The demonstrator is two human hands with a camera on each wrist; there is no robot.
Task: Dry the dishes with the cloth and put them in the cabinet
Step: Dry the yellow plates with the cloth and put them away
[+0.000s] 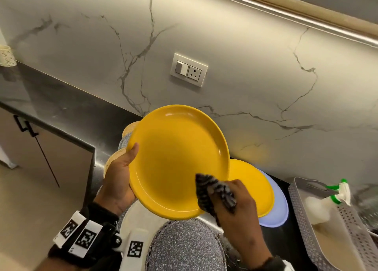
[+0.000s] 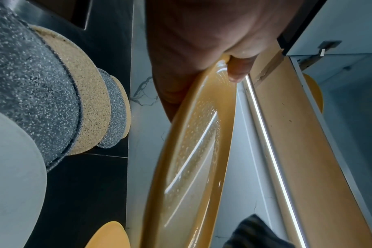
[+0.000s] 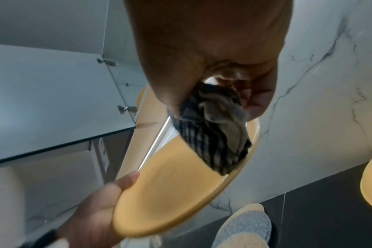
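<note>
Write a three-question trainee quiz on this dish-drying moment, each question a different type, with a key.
1. True or false: the left hand holds the raised yellow plate by its rim.
2. Multiple choice: what does the right hand grip? A) a sponge B) a striped cloth C) a spoon
3. Fill the blank: a second yellow plate lies on the counter on top of a pale ____ plate.

Key: 1 true; 2 B; 3 blue.
</note>
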